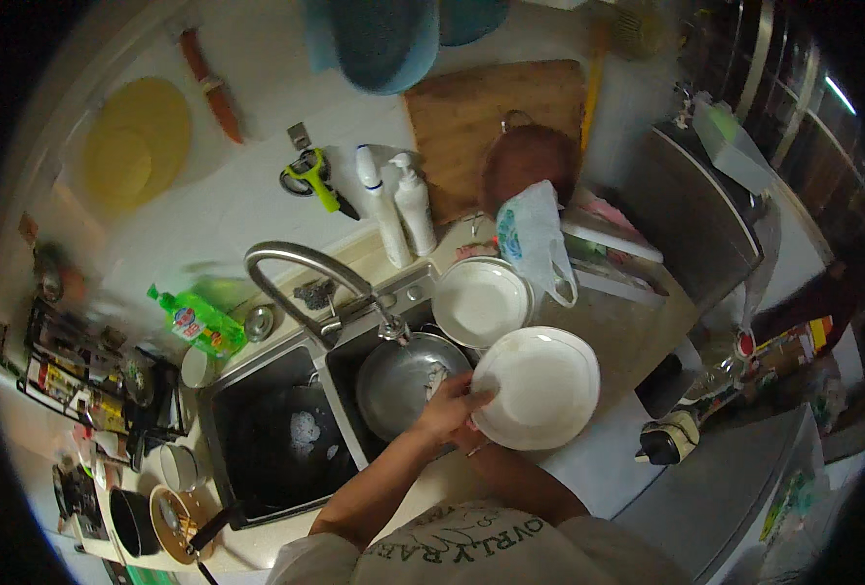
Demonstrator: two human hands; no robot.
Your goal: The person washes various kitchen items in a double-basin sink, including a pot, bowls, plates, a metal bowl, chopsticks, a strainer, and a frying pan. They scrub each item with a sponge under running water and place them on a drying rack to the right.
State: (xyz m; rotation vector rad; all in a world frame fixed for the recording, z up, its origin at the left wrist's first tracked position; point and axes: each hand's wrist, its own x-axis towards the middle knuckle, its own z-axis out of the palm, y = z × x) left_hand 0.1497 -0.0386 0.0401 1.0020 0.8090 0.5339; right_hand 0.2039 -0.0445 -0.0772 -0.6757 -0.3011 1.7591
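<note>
My left hand [448, 407] grips the near left rim of a white plate [538, 387], with fingers over its upper face. The plate is held up beside the sink, its inner face toward me. My right hand [464, 436] is close below the left one and largely hidden by it and the plate; its grip cannot be made out. A small pale cloth or scrap [437, 379] shows just past my left hand. Under the faucet [315, 256], a round metal pan [396, 387] sits in the right sink basin. Stacked white plates [478, 303] stand at the sink's far right corner.
The dark left basin [271, 439] has some suds. Green dish soap [202, 322] and two white bottles [396, 212] line the back ledge. A plastic bag [538, 238] lies behind the stack. At left, a dark pot [134, 521] and a pan with a black handle [216, 525] crowd the counter.
</note>
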